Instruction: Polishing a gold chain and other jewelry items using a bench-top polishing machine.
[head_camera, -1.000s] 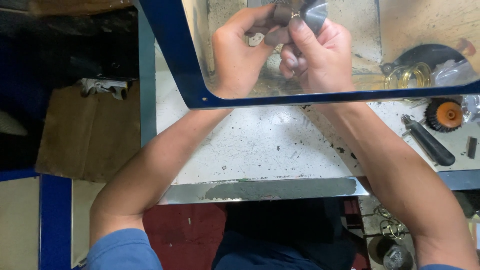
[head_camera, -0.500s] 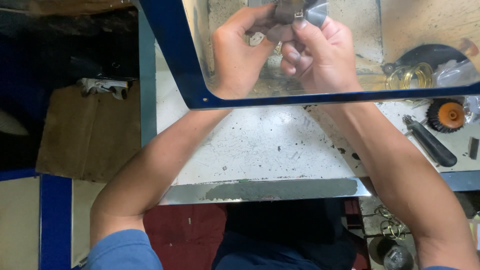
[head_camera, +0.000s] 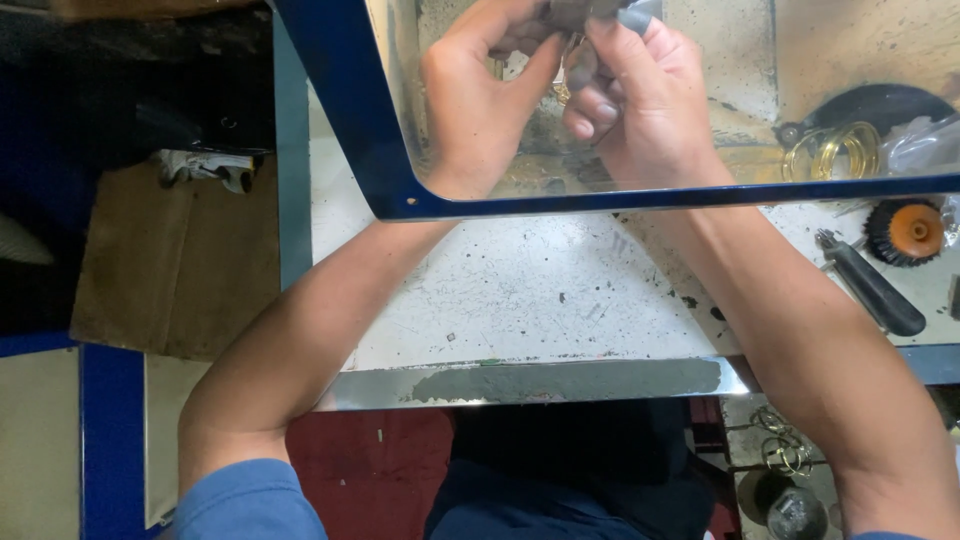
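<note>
A: Why are both hands behind the shield (head_camera: 400, 150)?
B: It screens the work. Left hand (head_camera: 480, 105) and right hand (head_camera: 645, 100) pinch one small dark part (head_camera: 575, 12) together, just beyond the shield.

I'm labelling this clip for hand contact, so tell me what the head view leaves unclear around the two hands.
- Small grey piece between the hands: cut off by the top edge and covered by fingertips, so its kind is unclear.
- Left hand and right hand: seen through a scuffed clear shield, so each grip is blurred.
- Black-handled tool: its tip is hidden under the shield's blue rim.
- Orange-centred brush wheel: partly covered by the rim.
</note>
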